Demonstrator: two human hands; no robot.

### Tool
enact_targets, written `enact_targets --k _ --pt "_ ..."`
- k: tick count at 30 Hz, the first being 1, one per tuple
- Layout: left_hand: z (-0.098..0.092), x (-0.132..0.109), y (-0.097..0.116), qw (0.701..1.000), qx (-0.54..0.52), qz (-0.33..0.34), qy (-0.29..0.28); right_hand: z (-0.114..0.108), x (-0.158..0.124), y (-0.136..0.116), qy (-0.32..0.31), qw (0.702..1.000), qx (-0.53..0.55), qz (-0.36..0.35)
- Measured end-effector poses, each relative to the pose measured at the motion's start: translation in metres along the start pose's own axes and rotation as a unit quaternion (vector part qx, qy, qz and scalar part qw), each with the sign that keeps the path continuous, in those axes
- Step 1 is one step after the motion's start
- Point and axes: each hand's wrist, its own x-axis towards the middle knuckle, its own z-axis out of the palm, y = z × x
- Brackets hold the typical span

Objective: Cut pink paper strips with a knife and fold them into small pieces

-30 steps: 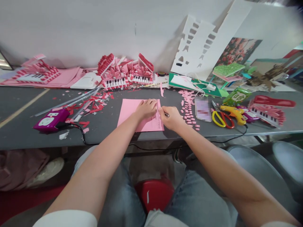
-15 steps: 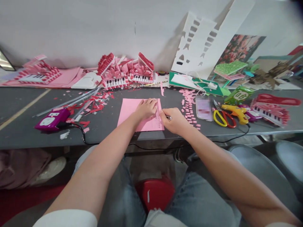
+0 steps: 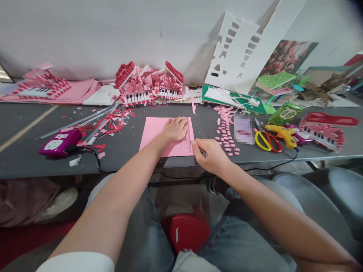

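Observation:
A pink sheet (image 3: pixel 151 132), foam or thick paper, lies flat at the table's front edge. Along its right side runs a clear ruler (image 3: pixel 187 140). My left hand (image 3: pixel 175 129) lies flat across the sheet, its fingertips pressing on the ruler. At the sheet's right edge, beside the ruler's lower part, my right hand (image 3: pixel 211 154) is closed around a slim pen-like tool (image 3: pixel 203 153). Only a dark and silvery end of it shows below the fingers; its working tip is hidden.
Several small pink rolls (image 3: pixel 227 138) lie right of my hand, near a phone-like item (image 3: pixel 244 129), scissors (image 3: pixel 268 141) and a yellow glue gun (image 3: pixel 283 134). Red and pink scraps (image 3: pixel 113 124) and a purple device (image 3: pixel 61 143) are left. Piano models (image 3: pixel 136 90) stand behind.
My right hand has slid down along the ruler toward me, with the tool in it. My left hand stays pressed on the ruler.

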Motion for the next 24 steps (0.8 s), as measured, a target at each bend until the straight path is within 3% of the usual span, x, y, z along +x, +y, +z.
enact_targets --k 6,10,13,18,24 --pt "-0.001 -0.002 -0.001 1.000 -0.005 0.016 0.013 -0.018 0.006 0.005 0.059 0.998 0.015 0.008" --pt "-0.001 -0.002 -0.002 0.999 -0.033 0.014 0.021 -0.029 0.031 0.031 0.121 0.992 -0.003 0.018" --pt "-0.003 -0.002 -0.002 0.999 -0.028 0.011 0.024 -0.025 0.057 0.069 0.084 0.994 -0.061 -0.015" --pt "-0.008 -0.003 0.001 1.000 -0.029 -0.005 0.007 -0.010 0.088 0.120 -0.029 0.987 -0.155 -0.012" --pt "-0.010 -0.005 0.002 0.999 -0.042 -0.006 0.009 0.004 0.102 0.119 -0.032 0.989 -0.146 0.000"
